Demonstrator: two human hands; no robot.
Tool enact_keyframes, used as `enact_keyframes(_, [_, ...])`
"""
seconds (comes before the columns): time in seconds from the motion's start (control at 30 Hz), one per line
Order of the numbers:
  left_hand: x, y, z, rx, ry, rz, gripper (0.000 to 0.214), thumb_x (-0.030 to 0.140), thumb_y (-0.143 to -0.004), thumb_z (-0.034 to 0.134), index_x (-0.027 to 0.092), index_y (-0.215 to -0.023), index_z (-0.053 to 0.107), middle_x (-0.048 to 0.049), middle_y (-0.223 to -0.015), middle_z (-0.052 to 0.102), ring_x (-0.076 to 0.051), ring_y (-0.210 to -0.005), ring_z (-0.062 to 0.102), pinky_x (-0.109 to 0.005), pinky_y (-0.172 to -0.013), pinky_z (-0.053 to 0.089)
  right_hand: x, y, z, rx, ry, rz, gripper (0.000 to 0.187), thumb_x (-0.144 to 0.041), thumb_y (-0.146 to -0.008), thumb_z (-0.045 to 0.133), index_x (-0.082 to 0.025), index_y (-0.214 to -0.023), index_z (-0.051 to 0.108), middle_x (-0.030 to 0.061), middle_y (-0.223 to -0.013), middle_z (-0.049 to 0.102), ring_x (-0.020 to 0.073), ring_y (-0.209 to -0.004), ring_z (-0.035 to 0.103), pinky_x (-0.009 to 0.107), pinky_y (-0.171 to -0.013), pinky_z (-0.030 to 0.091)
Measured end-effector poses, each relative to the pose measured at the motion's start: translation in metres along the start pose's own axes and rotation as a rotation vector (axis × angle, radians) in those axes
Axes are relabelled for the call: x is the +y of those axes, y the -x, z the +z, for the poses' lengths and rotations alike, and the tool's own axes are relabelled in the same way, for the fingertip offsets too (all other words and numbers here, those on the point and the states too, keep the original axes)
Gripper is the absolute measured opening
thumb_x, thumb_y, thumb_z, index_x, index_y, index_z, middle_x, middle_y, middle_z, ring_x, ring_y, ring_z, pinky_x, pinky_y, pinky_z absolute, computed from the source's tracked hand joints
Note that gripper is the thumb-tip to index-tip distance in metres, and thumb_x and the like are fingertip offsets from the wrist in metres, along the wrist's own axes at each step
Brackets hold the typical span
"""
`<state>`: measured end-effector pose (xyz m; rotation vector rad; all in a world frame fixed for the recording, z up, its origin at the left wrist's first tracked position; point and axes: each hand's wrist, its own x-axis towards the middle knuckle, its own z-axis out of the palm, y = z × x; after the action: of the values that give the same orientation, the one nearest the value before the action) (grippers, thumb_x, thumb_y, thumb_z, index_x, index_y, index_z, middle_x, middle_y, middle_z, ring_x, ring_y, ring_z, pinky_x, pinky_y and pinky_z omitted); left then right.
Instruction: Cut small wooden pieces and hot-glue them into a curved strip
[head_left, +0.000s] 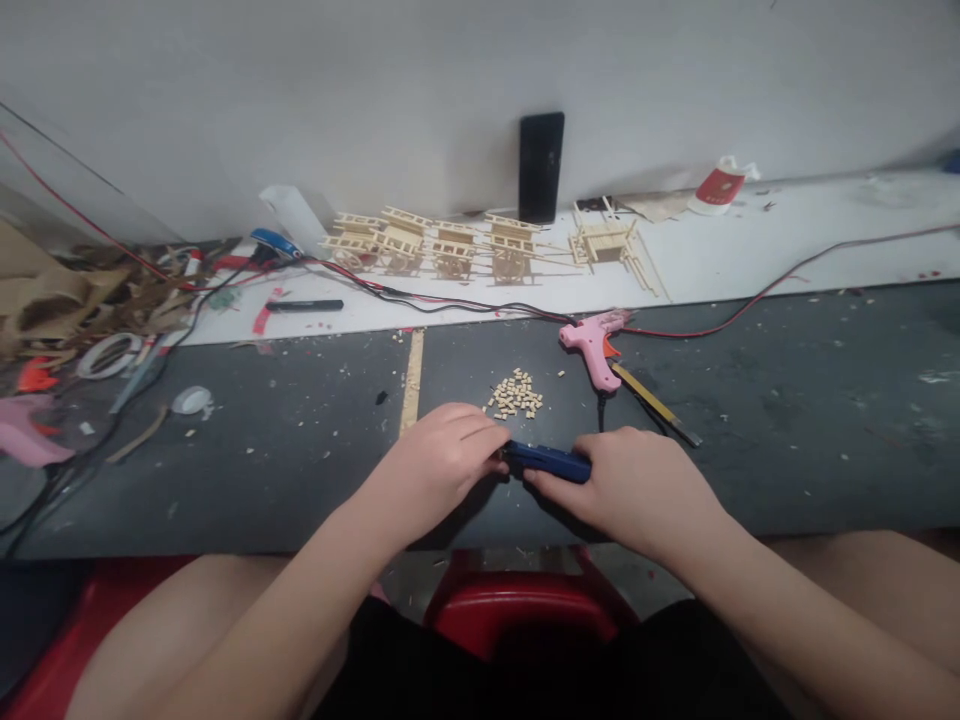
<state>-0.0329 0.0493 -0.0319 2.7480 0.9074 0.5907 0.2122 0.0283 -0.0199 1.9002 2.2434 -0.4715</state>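
My right hand [637,480] is closed around a dark blue hand tool [551,460], whose exact kind I cannot make out. The tool points left, toward my left hand [450,450]. There the fingers are pinched together at the tool's tip, and whatever they hold is hidden. Just beyond the hands, a small pile of short pale wooden pieces [516,393] lies on the dark grey table [787,420]. A pink glue gun [596,350] rests behind my right hand, with a yellow craft knife [652,400] beside it.
Several small wooden carts [450,250] and a wooden frame [607,245] stand on the white strip. A black phone [541,168] leans on the wall. Cables [450,300] cross the table. Scraps [67,300] and another pink glue gun [30,430] lie left.
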Motion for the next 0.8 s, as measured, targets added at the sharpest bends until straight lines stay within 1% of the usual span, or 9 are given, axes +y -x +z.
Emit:
enact_keyframes(0.13, [0.000, 0.000, -0.001, 0.003, -0.001, 0.010, 0.015, 0.017, -0.113, 0.062, 0.012, -0.110, 0.076, -0.0126, -0.098, 0.083, -0.030, -0.093, 0.079, -0.049, -0.089, 0.067, 0.000, -0.002, 0.005, 0.016, 0.023, 0.003, 0.069, -0.084, -0.097, 0.054, -0.023, -0.075, 0.077, 0.0135, -0.077, 0.081, 0.0350, -0.077, 0.079, 0.038, -0.062, 0.034])
enact_keyframes(0.23, [0.000, 0.001, -0.001, 0.009, -0.001, 0.015, 0.015, 0.017, -0.114, 0.062, 0.012, -0.112, 0.076, -0.0140, -0.101, 0.083, -0.030, -0.094, 0.079, -0.048, -0.088, 0.067, -0.001, -0.004, 0.010, 0.028, 0.040, 0.005, 0.062, -0.077, -0.098, 0.059, -0.022, -0.081, 0.082, 0.0146, -0.082, 0.084, 0.0361, -0.082, 0.081, 0.038, -0.065, 0.039])
enact_keyframes(0.3, [-0.001, 0.002, 0.000, 0.010, 0.001, 0.014, 0.014, 0.014, -0.113, 0.062, 0.011, -0.113, 0.076, -0.0156, -0.103, 0.083, -0.031, -0.094, 0.079, -0.049, -0.087, 0.067, -0.003, -0.005, 0.011, 0.028, 0.047, 0.016, 0.060, -0.074, -0.098, 0.060, -0.022, -0.081, 0.083, 0.0152, -0.082, 0.084, 0.0368, -0.082, 0.082, 0.039, -0.065, 0.040])
enact_keyframes(0.37, [-0.004, 0.003, 0.002, 0.012, 0.007, 0.006, 0.013, 0.013, -0.111, 0.064, 0.009, -0.114, 0.076, -0.0167, -0.103, 0.084, -0.032, -0.093, 0.080, -0.050, -0.085, 0.068, -0.005, -0.006, 0.010, 0.026, 0.048, 0.030, 0.063, -0.076, -0.098, 0.058, -0.021, -0.078, 0.082, 0.0163, -0.079, 0.083, 0.0376, -0.079, 0.081, 0.039, -0.063, 0.040])
enact_keyframes(0.43, [-0.006, 0.004, 0.004, 0.018, 0.019, -0.010, 0.011, 0.015, -0.110, 0.068, 0.010, -0.115, 0.076, -0.0157, -0.103, 0.084, -0.032, -0.093, 0.080, -0.050, -0.085, 0.069, -0.006, -0.006, 0.007, 0.020, 0.041, 0.036, 0.064, -0.076, -0.099, 0.057, -0.021, -0.076, 0.081, 0.0167, -0.078, 0.081, 0.0376, -0.077, 0.081, 0.039, -0.063, 0.040])
enact_keyframes(0.53, [-0.008, 0.003, 0.005, 0.041, 0.045, -0.028, 0.014, 0.020, -0.110, 0.071, 0.013, -0.122, 0.075, -0.0140, -0.109, 0.085, -0.031, -0.100, 0.082, -0.049, -0.092, 0.070, -0.005, -0.003, 0.003, 0.004, 0.003, 0.047, 0.061, -0.074, -0.100, 0.056, -0.023, -0.075, 0.078, 0.0148, -0.076, 0.080, 0.0355, -0.076, 0.080, 0.038, -0.063, 0.039])
enact_keyframes(0.67, [-0.010, -0.004, 0.007, 0.085, 0.070, -0.035, 0.018, 0.020, -0.113, 0.065, 0.016, -0.128, 0.074, -0.0146, -0.120, 0.085, -0.030, -0.112, 0.082, -0.046, -0.099, 0.070, 0.002, -0.002, -0.004, -0.025, -0.082, 0.083, 0.061, -0.075, -0.100, 0.054, -0.026, -0.071, 0.075, 0.0122, -0.075, 0.080, 0.0325, -0.075, 0.078, 0.038, -0.062, 0.038])
enact_keyframes(0.8, [-0.021, -0.019, 0.010, 0.114, 0.106, -0.036, 0.018, 0.017, -0.114, 0.063, 0.017, -0.123, 0.078, -0.0133, -0.117, 0.087, -0.027, -0.109, 0.085, -0.042, -0.096, 0.071, 0.010, -0.007, -0.011, -0.036, -0.147, 0.126, 0.062, -0.079, -0.098, 0.054, -0.027, -0.070, 0.073, 0.0119, -0.076, 0.080, 0.0334, -0.076, 0.076, 0.038, -0.063, 0.038])
